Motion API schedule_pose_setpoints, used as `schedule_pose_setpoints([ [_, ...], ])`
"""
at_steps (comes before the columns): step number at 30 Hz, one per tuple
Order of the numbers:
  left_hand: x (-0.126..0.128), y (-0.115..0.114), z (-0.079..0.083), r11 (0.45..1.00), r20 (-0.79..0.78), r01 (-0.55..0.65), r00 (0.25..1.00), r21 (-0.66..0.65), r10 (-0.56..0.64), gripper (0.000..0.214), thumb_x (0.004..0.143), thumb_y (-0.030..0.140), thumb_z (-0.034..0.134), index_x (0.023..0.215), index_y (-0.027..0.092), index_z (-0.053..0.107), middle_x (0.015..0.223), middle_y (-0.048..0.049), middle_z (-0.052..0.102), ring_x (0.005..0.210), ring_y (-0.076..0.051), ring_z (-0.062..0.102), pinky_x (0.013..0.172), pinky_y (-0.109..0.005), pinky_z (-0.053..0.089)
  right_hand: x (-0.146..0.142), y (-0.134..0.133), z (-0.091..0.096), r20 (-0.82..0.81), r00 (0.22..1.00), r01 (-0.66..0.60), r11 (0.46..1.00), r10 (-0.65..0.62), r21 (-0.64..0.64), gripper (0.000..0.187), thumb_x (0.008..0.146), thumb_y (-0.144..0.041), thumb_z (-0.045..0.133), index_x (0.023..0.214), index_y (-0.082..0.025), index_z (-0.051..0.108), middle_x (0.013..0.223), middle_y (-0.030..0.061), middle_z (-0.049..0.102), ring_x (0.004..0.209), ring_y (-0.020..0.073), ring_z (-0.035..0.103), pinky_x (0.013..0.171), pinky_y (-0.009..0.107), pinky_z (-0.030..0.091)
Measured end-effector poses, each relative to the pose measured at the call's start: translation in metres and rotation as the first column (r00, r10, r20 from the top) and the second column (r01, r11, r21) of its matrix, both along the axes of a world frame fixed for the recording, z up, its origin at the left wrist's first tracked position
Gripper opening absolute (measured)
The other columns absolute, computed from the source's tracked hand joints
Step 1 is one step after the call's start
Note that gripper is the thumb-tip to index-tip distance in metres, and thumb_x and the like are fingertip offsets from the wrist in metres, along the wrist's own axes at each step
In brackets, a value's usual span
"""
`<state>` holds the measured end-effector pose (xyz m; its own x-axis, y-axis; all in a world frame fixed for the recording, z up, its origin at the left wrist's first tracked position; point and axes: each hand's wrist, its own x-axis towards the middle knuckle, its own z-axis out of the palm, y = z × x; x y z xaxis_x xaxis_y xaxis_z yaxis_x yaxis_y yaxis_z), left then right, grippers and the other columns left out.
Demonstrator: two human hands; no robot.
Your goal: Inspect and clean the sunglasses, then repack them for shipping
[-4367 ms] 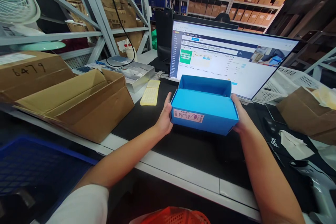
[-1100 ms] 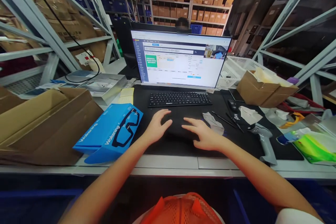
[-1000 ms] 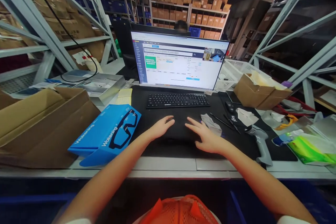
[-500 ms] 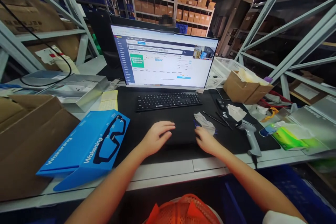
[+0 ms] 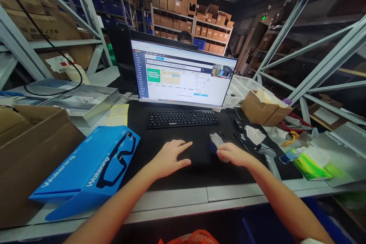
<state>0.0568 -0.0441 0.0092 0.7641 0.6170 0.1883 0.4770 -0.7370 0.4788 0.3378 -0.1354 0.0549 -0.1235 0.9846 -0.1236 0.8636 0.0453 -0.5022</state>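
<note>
My left hand (image 5: 173,158) is open over the black desk mat, its thumb and fingers spread and nothing gripped in it. To the right, my right hand (image 5: 234,154) has its fingers curled closed on a soft, crumpled grey and dark-blue piece (image 5: 216,140), like a thin bag or cloth; part of it is hidden under the fingers. Between the two hands is a dark flat shape (image 5: 198,155), hard to tell from the mat. A black keyboard (image 5: 183,118) lies beyond the hands, below a lit monitor (image 5: 183,80).
At left stand a blue "Wakening" box (image 5: 85,167) with its flap out and an open brown carton (image 5: 31,160). To the right lie a grey barcode scanner (image 5: 268,156), a mouse (image 5: 238,124), a small carton (image 5: 263,106) and a green tissue pack (image 5: 311,166).
My right hand has closed on the grey and blue piece and drawn it slightly left. My left hand's fingers have spread wider. The view has tilted up, and a panel on the screen is now highlighted.
</note>
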Motion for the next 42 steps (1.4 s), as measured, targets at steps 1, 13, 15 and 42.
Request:
schedule_pose_setpoints([
  [1,0.002,-0.002,0.0,1.0,-0.006,0.006,1.0,0.007,-0.006,0.063,0.091,0.057,0.058,0.149,0.036,0.045,0.145,-0.0077,0.053,0.132,-0.031,0.047,0.109,-0.048,0.035,-0.012,0.003,0.009,0.004,1.0,-0.025,1.0,0.025,0.004,0.035,0.095,-0.023,0.041,0.061,-0.021,0.045,0.053,-0.0039,0.046,0.05,0.0122,0.045,0.049,0.025,0.033],
  [13,0.022,0.003,-0.002,0.987,0.155,-0.116,0.979,-0.116,0.133,0.045,0.102,0.045,0.032,0.111,0.03,0.074,0.105,-0.0039,0.072,0.101,-0.026,0.059,0.092,-0.043,0.043,-0.083,0.0,0.002,0.191,0.977,-0.158,0.914,0.091,0.374,0.024,0.1,-0.03,0.051,0.083,-0.02,0.064,0.088,0.005,0.065,0.084,0.0196,0.06,0.076,0.032,0.044],
  [15,0.024,0.006,-0.007,0.976,0.263,-0.095,0.954,-0.195,0.146,0.049,0.103,0.047,0.029,0.112,0.029,0.074,0.11,-0.0035,0.074,0.105,-0.025,0.062,0.097,-0.043,0.044,-0.074,-0.009,-0.011,0.206,0.978,-0.093,0.919,0.013,0.384,0.016,0.097,-0.032,0.057,0.092,-0.019,0.065,0.094,0.0071,0.067,0.089,0.0229,0.061,0.079,0.035,0.044],
  [42,0.001,0.034,-0.017,0.827,0.616,-0.166,0.593,-0.537,0.519,0.028,0.082,0.046,0.068,0.069,0.021,0.073,0.135,-0.0082,0.066,0.122,-0.031,0.063,0.113,-0.048,0.041,-0.085,0.032,-0.028,0.073,0.997,-0.016,0.909,-0.016,0.416,0.035,0.105,-0.035,0.04,0.084,-0.02,0.066,0.083,0.005,0.071,0.079,0.0207,0.063,0.074,0.032,0.04],
])
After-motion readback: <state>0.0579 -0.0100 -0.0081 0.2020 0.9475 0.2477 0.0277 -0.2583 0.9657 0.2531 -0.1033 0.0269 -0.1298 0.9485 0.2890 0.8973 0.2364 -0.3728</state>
